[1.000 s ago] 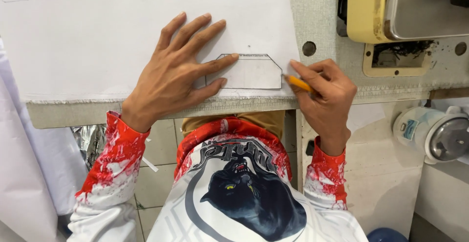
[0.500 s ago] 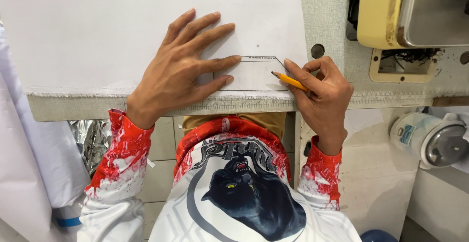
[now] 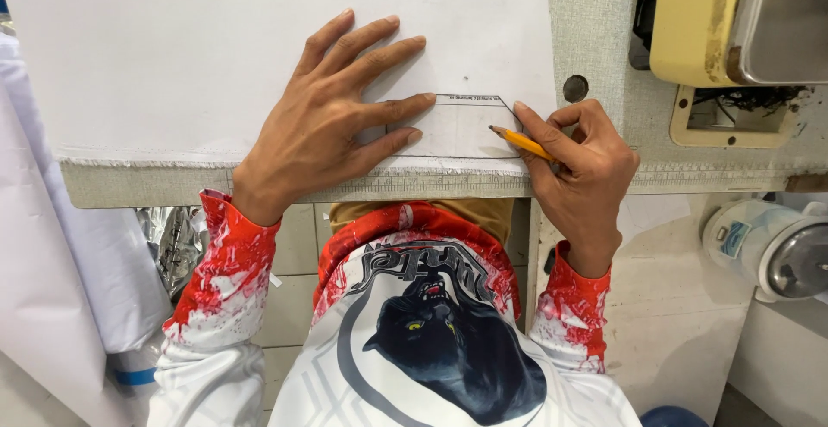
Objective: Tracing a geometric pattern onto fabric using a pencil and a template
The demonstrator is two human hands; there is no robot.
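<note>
The left hand (image 3: 332, 125) lies flat with fingers spread on the template (image 3: 461, 127), a paper shape resting on the white cloth (image 3: 172, 65) near the desk (image 3: 595, 30) edge. Just right of the template, the right hand (image 3: 582, 164) pinches a yellow pencil (image 3: 522, 142), its tip touching the template's right edge. A yellow machine (image 3: 690, 21) sits further right of the template

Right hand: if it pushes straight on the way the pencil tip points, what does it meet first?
The right hand aims its pencil up-left across the template. First in that line are the left hand's fingertips, pressed flat on it.
</note>
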